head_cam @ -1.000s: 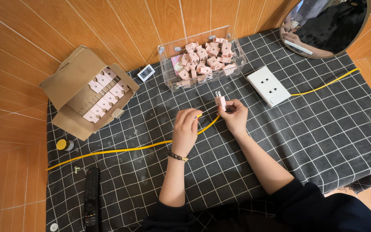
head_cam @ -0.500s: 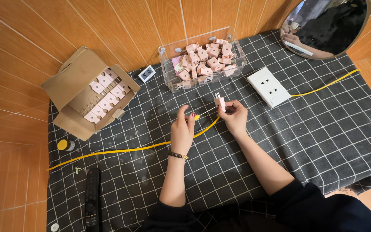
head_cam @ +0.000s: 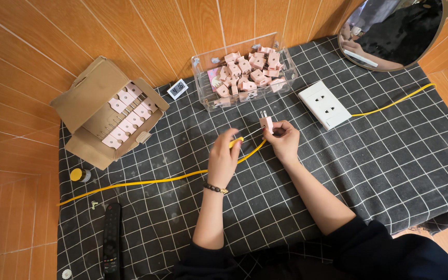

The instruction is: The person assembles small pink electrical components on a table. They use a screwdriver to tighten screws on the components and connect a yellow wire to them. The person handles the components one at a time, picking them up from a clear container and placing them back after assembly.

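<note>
Centrally: one pink plug (head_cam: 266, 122), prongs up, pinched in the right hand (head_cam: 284, 140) fingertips; one yellow screwdriver (head_cam: 237, 141) pinched by the left hand (head_cam: 223, 162), tip reaching toward the plug. One clear bin (head_cam: 245, 72) upper centre, one cardboard box (head_cam: 107, 111) upper left, one white socket (head_cam: 324, 104).

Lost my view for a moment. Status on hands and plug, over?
Right hand pinching pink plug, prongs up. Left hand gripping yellow cable end beside it. Nothing between them.

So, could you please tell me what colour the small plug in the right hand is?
The plug is pale pink with metal prongs, seen best in the head view.
</note>
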